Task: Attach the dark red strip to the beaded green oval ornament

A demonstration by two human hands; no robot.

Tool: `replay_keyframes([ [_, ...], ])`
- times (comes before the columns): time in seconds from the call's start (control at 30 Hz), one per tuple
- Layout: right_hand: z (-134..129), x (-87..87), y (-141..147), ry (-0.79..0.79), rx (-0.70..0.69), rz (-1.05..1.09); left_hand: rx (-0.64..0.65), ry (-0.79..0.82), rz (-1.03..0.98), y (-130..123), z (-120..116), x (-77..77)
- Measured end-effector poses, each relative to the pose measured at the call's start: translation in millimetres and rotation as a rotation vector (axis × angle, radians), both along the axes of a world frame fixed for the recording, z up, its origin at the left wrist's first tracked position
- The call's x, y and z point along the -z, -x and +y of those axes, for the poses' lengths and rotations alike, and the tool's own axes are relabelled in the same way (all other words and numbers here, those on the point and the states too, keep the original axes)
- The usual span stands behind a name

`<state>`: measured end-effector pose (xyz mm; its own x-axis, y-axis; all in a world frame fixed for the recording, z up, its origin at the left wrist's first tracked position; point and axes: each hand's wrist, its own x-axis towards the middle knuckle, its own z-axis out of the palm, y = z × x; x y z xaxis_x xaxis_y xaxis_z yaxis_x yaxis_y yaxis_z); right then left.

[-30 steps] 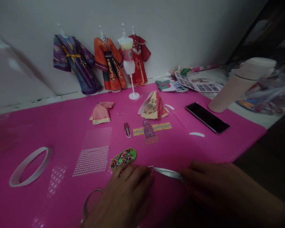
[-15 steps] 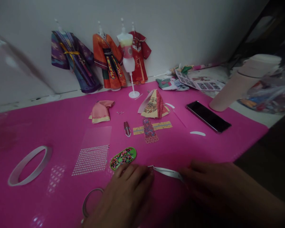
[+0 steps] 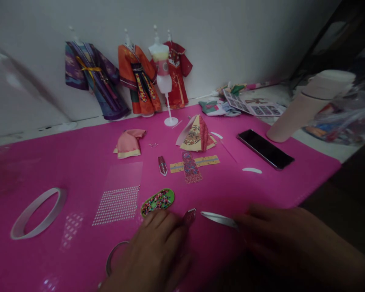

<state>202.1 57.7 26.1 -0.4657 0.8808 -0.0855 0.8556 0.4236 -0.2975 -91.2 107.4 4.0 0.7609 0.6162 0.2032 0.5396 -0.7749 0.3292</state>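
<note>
At the worktop's near edge, the left hand point(image 3: 153, 255) pins a small red piece point(image 3: 189, 217) flat while the right hand point(image 3: 280, 239) pinches tweezers point(image 3: 218, 219), tips just beside it.

The scene is dim, brightest on the wall point(image 3: 231, 36); the mat point(image 3: 79, 162) shows small glints near its front-left corner. Both hands sit in shadow (slightly blurred), and the edges bend from wide-angle distortion.

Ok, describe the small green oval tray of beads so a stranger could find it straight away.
On the bright pink mat, look near the front edge, just beyond the left hand. The green oval bead tray lies right of the clear rhinestone sticker sheet, the only green thing there.
</note>
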Motion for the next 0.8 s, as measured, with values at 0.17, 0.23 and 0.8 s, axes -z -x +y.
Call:
replay_keyframes([
  [0.17,-1,-2.1,-2,0.039,0.008,0.056,-0.005,-0.001,-0.01,3,-7,5.5],
  [0.23,0,-4.4,-2,0.041,0.029,0.081,-0.006,0.026,-0.03,4,-8,4.9],
  [0.8,1,-9.3,-1,0.123,0.028,0.066,0.066,0.069,0.043,2,-3,-7.4],
])
